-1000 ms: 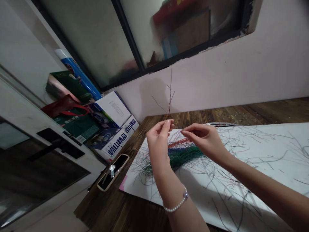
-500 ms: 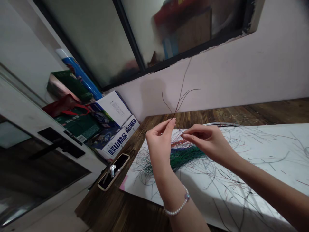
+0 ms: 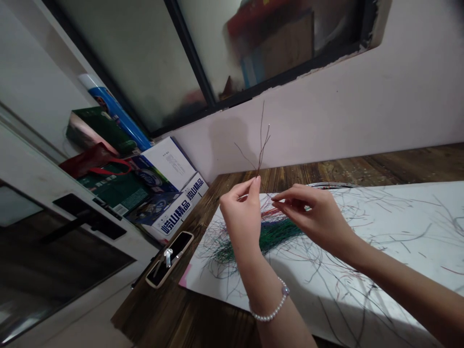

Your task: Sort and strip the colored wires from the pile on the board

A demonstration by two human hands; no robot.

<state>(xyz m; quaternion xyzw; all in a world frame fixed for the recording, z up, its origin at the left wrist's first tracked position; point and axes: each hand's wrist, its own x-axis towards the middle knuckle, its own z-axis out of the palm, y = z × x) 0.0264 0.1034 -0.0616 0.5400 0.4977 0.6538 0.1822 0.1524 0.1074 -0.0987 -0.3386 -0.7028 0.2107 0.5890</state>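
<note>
Thin dark wires [image 3: 260, 154] rise in a small spray from the fingertips of my left hand [image 3: 242, 205], which is closed in a pinch around them. Just to the right, my right hand [image 3: 308, 203] pinches thumb to forefinger; a fine strand seems to run between the two hands, though its end at the right fingertips is hard to see. Below both hands lies a thick bundle of green wires [image 3: 275, 236], with red wires [image 3: 270, 211] behind it, partly hidden by my hands. A bracelet of pearly beads circles my left wrist.
A white sheet [image 3: 406, 212] strewn with loose wires and clippings covers much of the wooden table [image 3: 181, 309]. At left lies a phone [image 3: 181, 241] with a small metal tool [image 3: 167, 257] on it. Boxes [image 3: 177, 212] and a green bag [image 3: 112, 188] stand beyond, beside a door handle [image 3: 78, 222].
The wires above my left hand have swung left and drawn closer together, standing more upright. Both hands stay nearly in place, and the view has shifted slightly.
</note>
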